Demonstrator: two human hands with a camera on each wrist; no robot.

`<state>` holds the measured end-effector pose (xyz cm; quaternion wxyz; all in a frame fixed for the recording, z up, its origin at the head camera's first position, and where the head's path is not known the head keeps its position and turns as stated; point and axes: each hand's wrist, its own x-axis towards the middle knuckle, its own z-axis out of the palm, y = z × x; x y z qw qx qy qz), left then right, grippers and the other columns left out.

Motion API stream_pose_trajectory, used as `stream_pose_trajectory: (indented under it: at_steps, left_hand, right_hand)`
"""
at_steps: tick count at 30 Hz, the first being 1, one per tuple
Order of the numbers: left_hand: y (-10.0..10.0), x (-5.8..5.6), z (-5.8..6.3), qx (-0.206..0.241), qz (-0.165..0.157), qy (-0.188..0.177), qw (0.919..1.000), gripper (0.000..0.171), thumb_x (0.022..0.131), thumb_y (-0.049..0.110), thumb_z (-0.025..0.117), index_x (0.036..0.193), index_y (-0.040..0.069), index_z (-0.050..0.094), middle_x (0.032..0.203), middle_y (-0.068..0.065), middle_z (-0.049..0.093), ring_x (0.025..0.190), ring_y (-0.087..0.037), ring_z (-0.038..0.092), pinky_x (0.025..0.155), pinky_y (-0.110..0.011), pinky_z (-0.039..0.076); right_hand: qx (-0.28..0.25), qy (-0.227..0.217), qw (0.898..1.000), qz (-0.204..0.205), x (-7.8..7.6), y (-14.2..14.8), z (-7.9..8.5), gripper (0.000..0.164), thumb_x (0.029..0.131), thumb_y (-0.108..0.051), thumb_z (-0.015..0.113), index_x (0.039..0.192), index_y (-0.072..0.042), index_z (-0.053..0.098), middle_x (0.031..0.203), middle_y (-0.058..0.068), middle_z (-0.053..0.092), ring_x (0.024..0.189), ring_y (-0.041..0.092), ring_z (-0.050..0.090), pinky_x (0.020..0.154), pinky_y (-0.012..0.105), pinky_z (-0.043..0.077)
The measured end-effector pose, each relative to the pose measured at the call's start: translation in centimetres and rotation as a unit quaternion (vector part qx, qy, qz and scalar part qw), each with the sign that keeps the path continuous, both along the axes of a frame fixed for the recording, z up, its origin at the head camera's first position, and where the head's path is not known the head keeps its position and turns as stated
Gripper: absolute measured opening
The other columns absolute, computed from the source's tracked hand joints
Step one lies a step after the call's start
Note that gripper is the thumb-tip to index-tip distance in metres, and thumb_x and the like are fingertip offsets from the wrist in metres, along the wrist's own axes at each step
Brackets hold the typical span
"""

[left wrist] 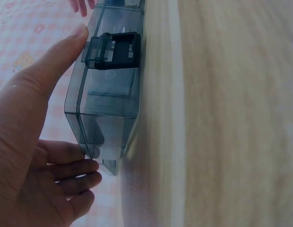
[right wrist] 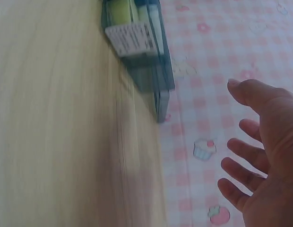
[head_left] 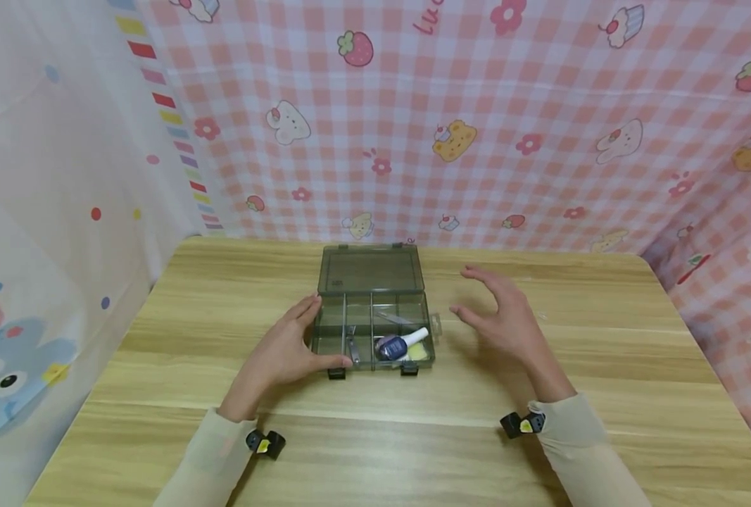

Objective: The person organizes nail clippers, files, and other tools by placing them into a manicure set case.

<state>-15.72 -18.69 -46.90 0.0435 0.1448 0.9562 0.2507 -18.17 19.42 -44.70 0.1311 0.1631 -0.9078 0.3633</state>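
A translucent grey-green compartment box [head_left: 327, 345] stands on the table with its lid [head_left: 371, 270] laid back. My left hand [head_left: 284, 350] grips the box's left end, thumb along the front rim beside a black latch [left wrist: 119, 50] and fingers against the side. Inside lie a dark nail polish bottle [head_left: 393, 348] with a white cap, a nail clipper [head_left: 353, 348], a thin pointed silvery tool [head_left: 395, 318] and something yellow [head_left: 417, 352]. My right hand [head_left: 505, 313] hovers right of the box, holding nothing, fingers and thumb spread apart.
The wood-grain table [head_left: 375, 436] reaches back to a pink checked cloth [head_left: 388, 141]. A white patterned cloth [head_left: 52, 176] hangs at the left. A clear tab [head_left: 436, 324] sticks out at the box's right side. Black wrist devices [head_left: 266, 444] are on both sleeves.
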Motion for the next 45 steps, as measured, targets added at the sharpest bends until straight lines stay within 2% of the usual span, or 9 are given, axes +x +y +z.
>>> stream_pose_trajectory:
  at_steps: [7,13,17,28,33,39,45]
  left_hand:
    - [0.2,-0.1,0.2,0.001,-0.002,-0.004,1.0000,0.134,0.064,0.087,0.072,0.161,0.003,0.030,0.171,-0.012,0.023,0.156,-0.035,0.028,0.123,-0.055,0.035]
    - [0.2,-0.1,0.3,0.002,-0.002,-0.005,1.0000,0.134,0.065,0.086,0.073,0.161,0.003,0.031,0.171,-0.011,0.023,0.156,-0.035,0.028,0.123,-0.055,0.035]
    - [0.3,0.0,0.2,-0.003,-0.001,-0.008,1.0000,0.134,0.065,0.087,0.072,0.161,0.004,0.030,0.171,-0.012,0.023,0.156,-0.035,0.027,0.123,-0.055,0.035]
    - [0.3,0.0,0.0,0.006,-0.003,-0.002,1.0000,0.134,0.064,0.087,0.073,0.160,0.003,0.031,0.171,-0.012,0.024,0.156,-0.036,0.028,0.122,-0.055,0.035]
    - [0.3,0.0,-0.1,0.006,-0.004,-0.001,1.0000,0.135,0.064,0.088,0.072,0.160,0.003,0.031,0.171,-0.011,0.023,0.156,-0.035,0.028,0.123,-0.054,0.035]
    - [0.2,0.0,-0.1,0.007,0.004,-0.005,1.0000,0.136,0.062,0.090,0.071,0.161,0.005,0.031,0.172,-0.009,0.022,0.157,-0.034,0.027,0.123,-0.054,0.035]
    - [0.1,0.1,0.0,0.004,0.004,-0.007,1.0000,0.136,0.062,0.089,0.072,0.161,0.004,0.030,0.172,-0.010,0.022,0.157,-0.035,0.027,0.122,-0.055,0.035]
  right_hand:
    - [0.015,0.011,0.999,-0.035,0.0,2.9,-0.4,0.061,0.087,-0.027,0.083,0.140,-0.009,0.060,0.151,0.018,0.055,0.141,0.044,0.047,0.115,0.066,0.035]
    - [0.026,-0.004,0.998,-0.060,0.1,5.2,-0.5,0.063,0.088,-0.031,0.082,0.143,-0.010,0.058,0.149,0.020,0.056,0.140,0.046,0.045,0.114,0.066,0.035]
    - [0.031,-0.016,0.997,-0.066,0.1,6.7,-0.8,0.065,0.088,-0.029,0.083,0.143,-0.006,0.057,0.147,0.022,0.057,0.139,0.048,0.046,0.113,0.067,0.036]
    - [0.068,-0.108,0.988,-0.086,0.6,9.7,-1.9,0.070,0.093,-0.036,0.077,0.147,0.000,0.050,0.146,0.034,0.050,0.131,0.054,0.046,0.105,0.071,0.039]
    - [0.075,-0.119,0.984,-0.106,0.8,10.8,-2.4,0.069,0.093,-0.036,0.077,0.144,0.004,0.052,0.137,0.035,0.055,0.123,0.053,0.052,0.101,0.068,0.043]
    - [0.082,-0.097,0.985,-0.118,0.9,11.6,-3.0,0.061,0.093,-0.033,0.076,0.137,0.005,0.059,0.123,0.032,0.063,0.111,0.047,0.058,0.093,0.062,0.047]
    - [0.064,-0.111,0.983,-0.135,1.3,12.0,-3.4,0.045,0.095,-0.031,0.074,0.124,0.002,0.068,0.116,0.025,0.066,0.103,0.039,0.063,0.085,0.044,0.051]
